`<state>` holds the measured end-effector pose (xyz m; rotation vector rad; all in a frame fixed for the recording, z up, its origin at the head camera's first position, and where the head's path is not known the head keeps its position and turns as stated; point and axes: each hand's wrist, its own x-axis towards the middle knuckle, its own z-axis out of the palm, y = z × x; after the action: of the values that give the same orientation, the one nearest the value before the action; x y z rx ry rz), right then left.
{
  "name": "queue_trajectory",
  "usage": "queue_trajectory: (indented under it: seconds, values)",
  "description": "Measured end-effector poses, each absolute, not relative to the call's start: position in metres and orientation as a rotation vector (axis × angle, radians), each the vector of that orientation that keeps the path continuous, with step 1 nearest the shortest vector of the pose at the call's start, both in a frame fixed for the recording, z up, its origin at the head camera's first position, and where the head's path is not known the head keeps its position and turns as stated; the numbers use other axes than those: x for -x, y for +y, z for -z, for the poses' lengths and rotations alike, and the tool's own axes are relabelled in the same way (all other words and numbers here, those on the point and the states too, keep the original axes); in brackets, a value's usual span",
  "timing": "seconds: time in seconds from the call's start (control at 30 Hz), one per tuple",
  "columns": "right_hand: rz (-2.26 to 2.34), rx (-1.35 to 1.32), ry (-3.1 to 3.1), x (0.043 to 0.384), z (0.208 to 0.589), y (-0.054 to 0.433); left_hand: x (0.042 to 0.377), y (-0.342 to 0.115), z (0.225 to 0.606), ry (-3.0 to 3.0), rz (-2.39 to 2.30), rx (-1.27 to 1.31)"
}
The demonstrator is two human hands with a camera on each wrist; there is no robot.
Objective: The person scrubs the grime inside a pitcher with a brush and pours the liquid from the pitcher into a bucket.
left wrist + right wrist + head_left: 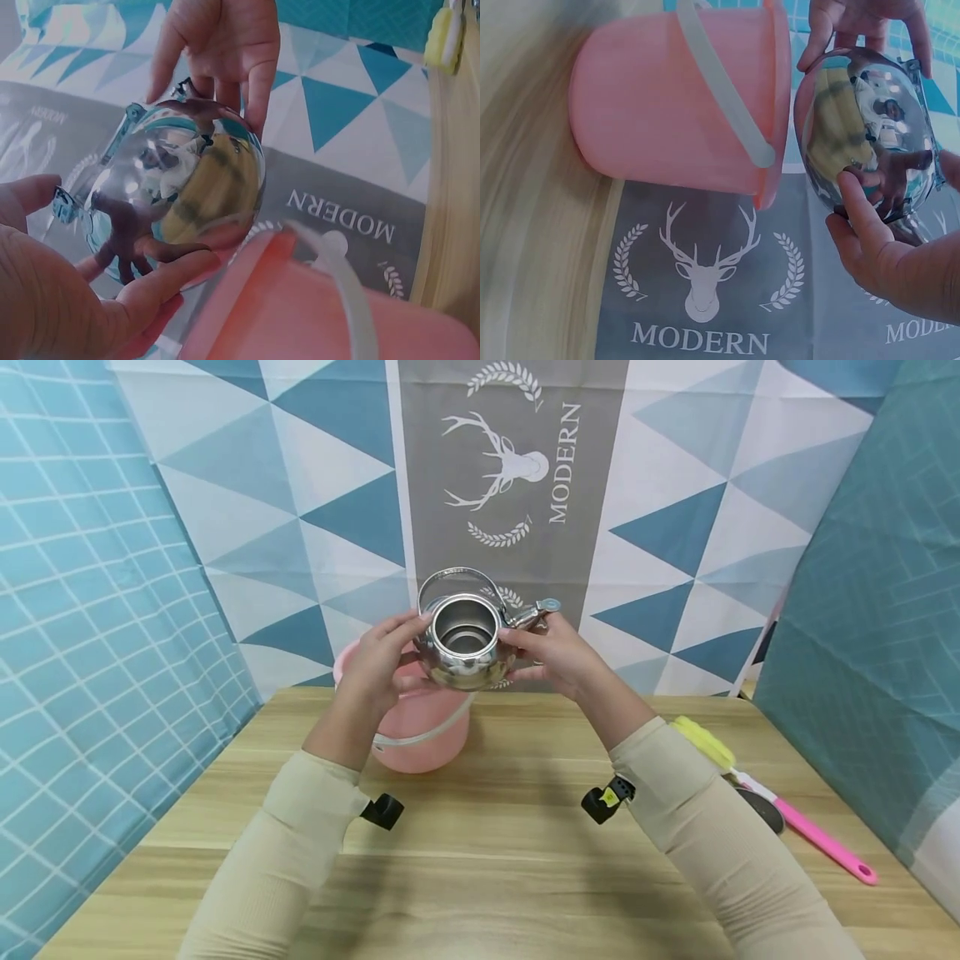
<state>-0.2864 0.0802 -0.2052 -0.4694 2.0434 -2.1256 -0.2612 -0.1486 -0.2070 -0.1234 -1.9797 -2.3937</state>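
A shiny metal teapot (467, 672) is held up in front of the backdrop, its round mouth uncovered and tilted towards the head camera. My left hand (375, 664) grips its left side, thumb near the rim and fingers around the belly. On the spout side, my right hand (562, 658) holds the body, with the thumb by the rim. The hoop handle stands up behind the mouth. In the left wrist view the teapot's mirror-like belly (202, 180) shows between both hands. Behind and below the left hand stands a pink bucket (420, 743) with a white handle.
On the right of the wooden table (495, 877) lies a brush (813, 835) with a yellow head and pink handle. A dark round object (767, 808) lies partly under it, beside my right sleeve. Patterned cloth (345, 460) hangs along the back and sides.
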Motion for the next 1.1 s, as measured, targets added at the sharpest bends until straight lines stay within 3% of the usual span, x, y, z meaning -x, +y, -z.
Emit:
queue_trajectory:
  seconds: [0.57, 1.1]
  values:
    - [2.316, 0.236, 1.866, 0.304, 0.199, 0.050, 0.289, -0.176, 0.214, -1.961, 2.340, 0.305]
    - [2.459, 0.405, 1.808, 0.323, 0.215, 0.039, 0.303, -0.193, 0.220, -2.047, 2.419, 0.385]
